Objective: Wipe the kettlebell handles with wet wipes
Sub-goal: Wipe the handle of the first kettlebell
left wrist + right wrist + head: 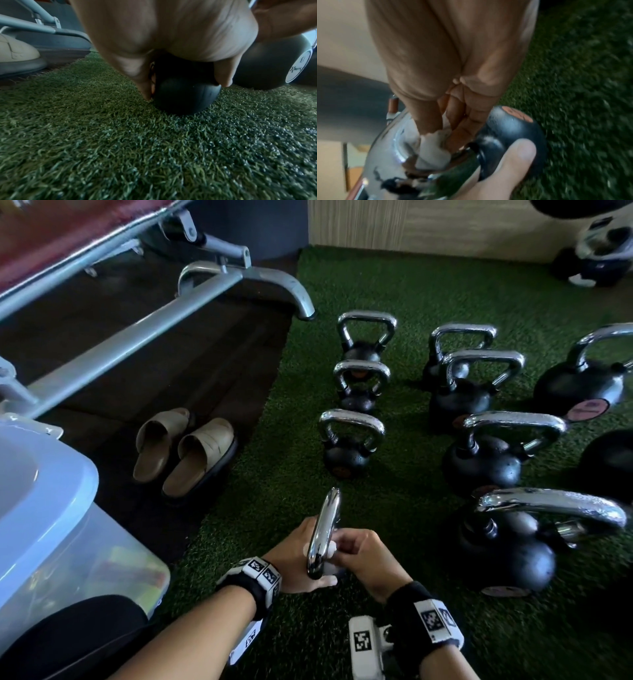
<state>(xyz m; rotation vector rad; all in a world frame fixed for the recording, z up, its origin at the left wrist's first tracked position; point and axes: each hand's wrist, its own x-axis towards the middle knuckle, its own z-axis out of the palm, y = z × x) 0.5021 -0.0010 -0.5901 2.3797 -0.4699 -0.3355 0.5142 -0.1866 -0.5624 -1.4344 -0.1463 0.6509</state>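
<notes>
Head view — crumpled wipe (329, 550) on rounded chrome handle (323, 534).

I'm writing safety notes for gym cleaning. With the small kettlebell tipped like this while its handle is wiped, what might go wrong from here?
1. The small kettlebell is tilted and steadied only by the left hand; the round body might roll on the turf.
2. The right hand presses the wet wipe low on the chrome handle; a damp handle may slip.
3. The large kettlebell stands close, so fingers might get pinched.
</notes>
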